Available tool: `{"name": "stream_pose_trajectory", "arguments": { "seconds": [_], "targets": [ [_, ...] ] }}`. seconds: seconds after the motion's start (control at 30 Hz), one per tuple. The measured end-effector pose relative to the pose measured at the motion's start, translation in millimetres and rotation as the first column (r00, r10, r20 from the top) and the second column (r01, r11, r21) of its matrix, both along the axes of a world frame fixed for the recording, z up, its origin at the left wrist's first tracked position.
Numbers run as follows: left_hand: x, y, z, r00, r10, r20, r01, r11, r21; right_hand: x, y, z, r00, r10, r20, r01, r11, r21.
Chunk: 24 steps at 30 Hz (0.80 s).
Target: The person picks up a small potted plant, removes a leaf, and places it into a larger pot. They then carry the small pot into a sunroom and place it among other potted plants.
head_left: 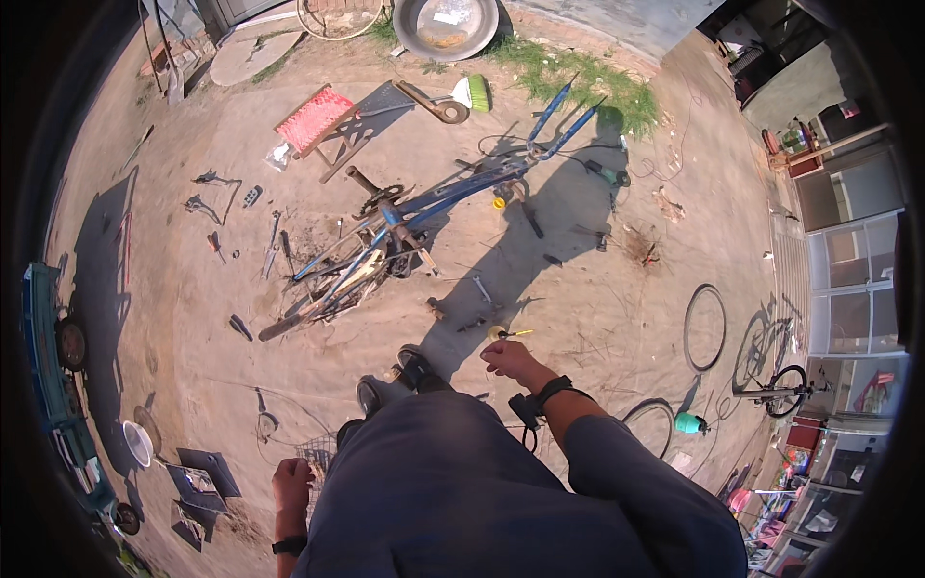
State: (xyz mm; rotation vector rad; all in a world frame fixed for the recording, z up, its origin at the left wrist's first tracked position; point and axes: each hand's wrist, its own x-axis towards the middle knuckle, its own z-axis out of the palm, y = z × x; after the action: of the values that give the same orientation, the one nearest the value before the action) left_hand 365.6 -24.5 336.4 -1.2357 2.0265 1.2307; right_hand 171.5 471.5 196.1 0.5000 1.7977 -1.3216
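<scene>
My right hand [508, 359] is out in front of my body with its fingers curled in. What it holds, if anything, is hidden. Just beyond it in the picture is a small yellow-handled tool [518, 333]. Down at my left side hangs my left hand [292, 479], fingers bent and no object visible in them. A wire basket [318, 449] shows beside that hand, partly covered by my leg. Ahead of my feet, a blue bicycle frame [434, 200] rests on the ground, its wheel [289, 322] toward the left. A wrench [481, 288] lies nearer to me.
A folding stool [316, 119] with a red woven seat stands beyond the frame, near a green brush [474, 92] and a large metal basin [445, 27]. Loose tires [687, 328] lie at right. An angle grinder [609, 174] trails a cable. A green cart [48, 366] stands far left.
</scene>
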Motion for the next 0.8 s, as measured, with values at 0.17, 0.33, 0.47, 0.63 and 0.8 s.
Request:
{"name": "stream_pose_trajectory", "arguments": {
  "seconds": [0.17,0.33,0.47,0.63,0.8],
  "targets": [
    [-5,-1,1,1.0,-0.006,0.001,0.006,1.0,0.003,2,0,0,1.0,0.006,-0.016,-0.006,1.0,0.003],
    [-2,-4,-1,1.0,0.001,-0.018,-0.001,1.0,0.001,-2,-8,9,0.997,-0.054,0.046,0.054,0.998,0.015],
    [3,-7,-4,1.0,0.017,-0.026,-0.017,1.0,0.012,-4,-10,9,0.999,-0.028,0.038,0.027,0.999,0.033],
    [-1,-4,2,1.0,0.014,-0.028,-0.014,1.0,0.005,-6,-12,10,0.999,0.009,0.037,-0.011,0.999,0.051],
    [0,-1,3,1.0,0.016,-0.018,-0.016,1.0,-0.012,-5,-12,3,0.998,0.053,-0.044,-0.05,0.996,0.079]
  ]
}}
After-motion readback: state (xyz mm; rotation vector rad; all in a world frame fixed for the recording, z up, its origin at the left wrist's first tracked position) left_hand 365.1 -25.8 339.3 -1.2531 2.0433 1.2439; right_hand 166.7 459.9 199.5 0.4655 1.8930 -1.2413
